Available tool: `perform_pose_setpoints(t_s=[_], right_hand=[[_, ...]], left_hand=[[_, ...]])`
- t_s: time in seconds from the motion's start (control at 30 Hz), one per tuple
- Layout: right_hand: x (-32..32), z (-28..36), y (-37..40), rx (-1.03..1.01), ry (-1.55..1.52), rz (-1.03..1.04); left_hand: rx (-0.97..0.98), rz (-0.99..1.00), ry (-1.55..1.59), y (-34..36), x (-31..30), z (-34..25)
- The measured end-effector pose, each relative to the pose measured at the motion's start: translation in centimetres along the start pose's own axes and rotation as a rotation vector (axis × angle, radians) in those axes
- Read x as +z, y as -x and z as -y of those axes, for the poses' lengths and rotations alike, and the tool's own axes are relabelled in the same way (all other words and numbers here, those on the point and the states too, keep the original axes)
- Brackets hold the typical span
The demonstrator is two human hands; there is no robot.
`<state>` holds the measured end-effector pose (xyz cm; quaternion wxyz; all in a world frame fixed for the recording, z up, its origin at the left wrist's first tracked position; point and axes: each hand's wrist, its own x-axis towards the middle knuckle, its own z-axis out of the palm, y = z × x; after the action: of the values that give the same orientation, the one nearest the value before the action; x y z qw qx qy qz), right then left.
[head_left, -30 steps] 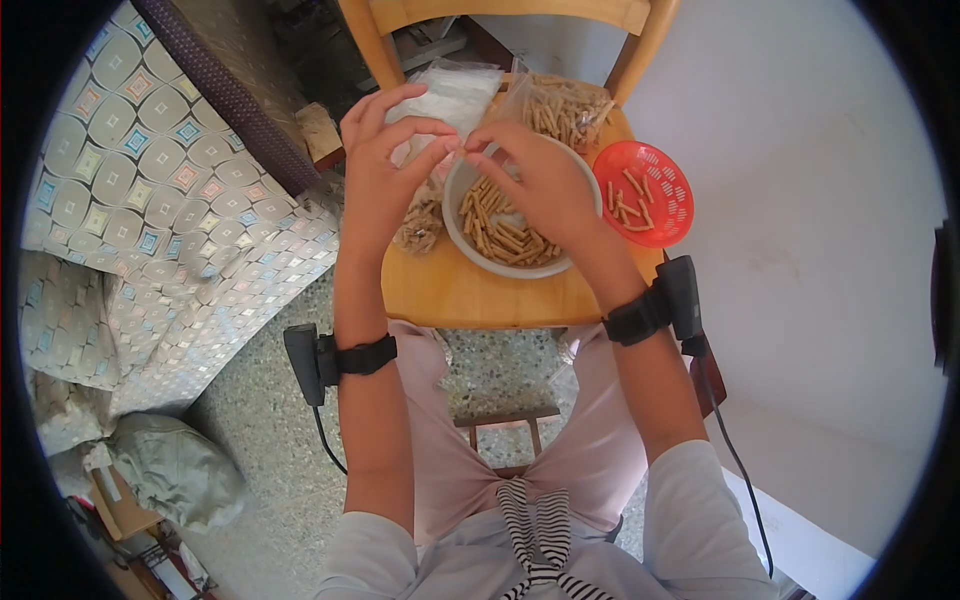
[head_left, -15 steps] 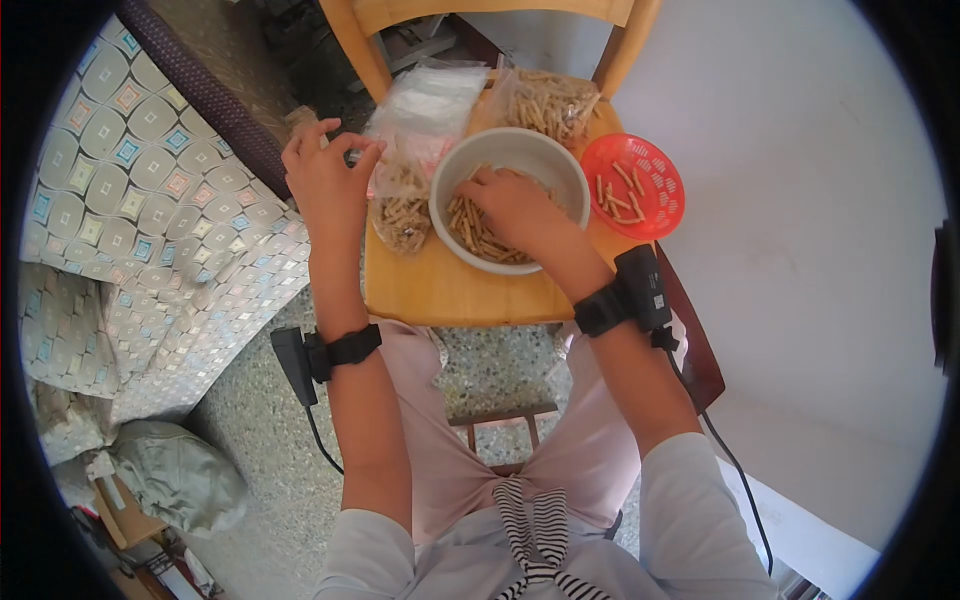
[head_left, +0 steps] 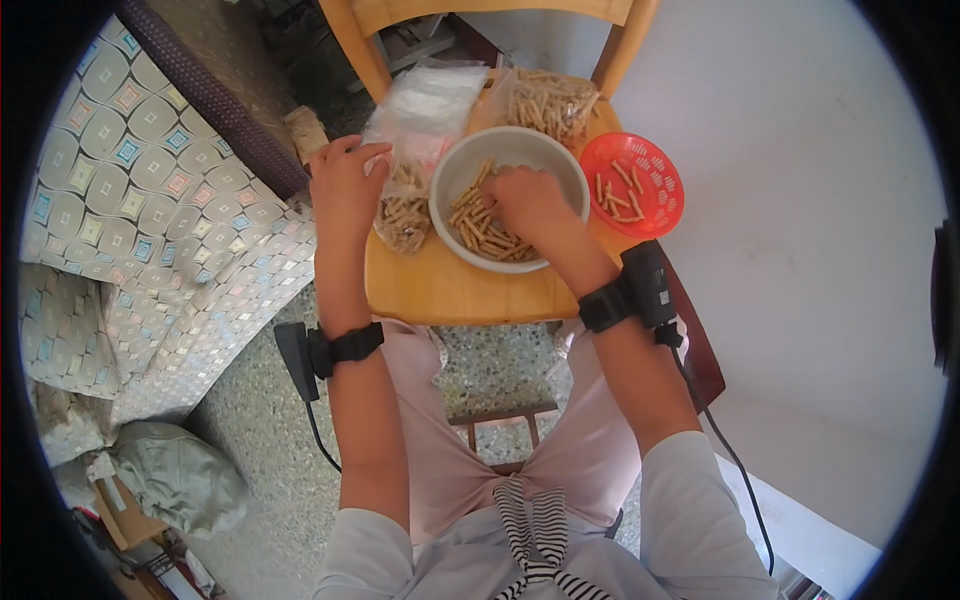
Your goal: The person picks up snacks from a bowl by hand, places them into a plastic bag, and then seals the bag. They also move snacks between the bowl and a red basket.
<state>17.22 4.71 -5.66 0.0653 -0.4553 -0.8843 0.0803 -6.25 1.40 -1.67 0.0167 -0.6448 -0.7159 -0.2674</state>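
The right hand (head_left: 530,205) is inside the white bowl (head_left: 500,262), upper centre of the frame. The sticks (head_left: 475,225) lie left of and below its fingers, long axes mostly diagonal. The fingertips are buried, so the grasp cannot be told. The left hand (head_left: 345,190), fingers curled, touches the plastic bag (head_left: 402,215) beside the bowl; its grip is unclear.

This is a room in a home, not a workplace. A wooden chair (head_left: 450,290) serves as a small table: a bowl (head_left: 510,150), a red basket (head_left: 665,165) and plastic bags (head_left: 430,100) stand on its seat. On the left, a patterned cloth (head_left: 150,200) covers a piece of soft furniture. The floor (head_left: 270,440) is speckled stone, as in many houses, and the wall (head_left: 800,150) is plain white.
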Motion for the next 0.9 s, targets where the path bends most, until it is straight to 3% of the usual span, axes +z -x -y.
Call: perform_pose_setpoints(t_s=[0.2, 0.27, 0.33, 0.47, 0.77, 0.9], right_hand=[[-2.8, 0.1, -0.5, 0.035, -0.134, -0.179], [-4.3, 0.3, -0.2, -0.001, -0.345, -0.373], [-5.7, 0.9, 0.0, -0.003, -0.406, -0.431], [-6.7, 1.6, 0.1, -0.01, -0.572, -0.56], [-6.7, 2.1, -0.1, -0.236, -0.737, -0.566], [-6.9, 2.2, 0.1, -0.163, -0.743, -0.582]], left_hand=[[0.04, -0.094, 0.167, -0.9, 0.1, -1.4], [0.025, -0.147, 0.211, -1.1, -0.4, -2.2], [0.221, -0.186, 0.235, -1.0, -1.1, -3.2], [0.397, -0.124, 0.276, -0.5, -0.8, -4.7], [0.418, -0.106, 0.286, -0.3, -0.1, -5.5], [0.397, -0.12, 0.291, -0.4, -0.5, -5.4]])
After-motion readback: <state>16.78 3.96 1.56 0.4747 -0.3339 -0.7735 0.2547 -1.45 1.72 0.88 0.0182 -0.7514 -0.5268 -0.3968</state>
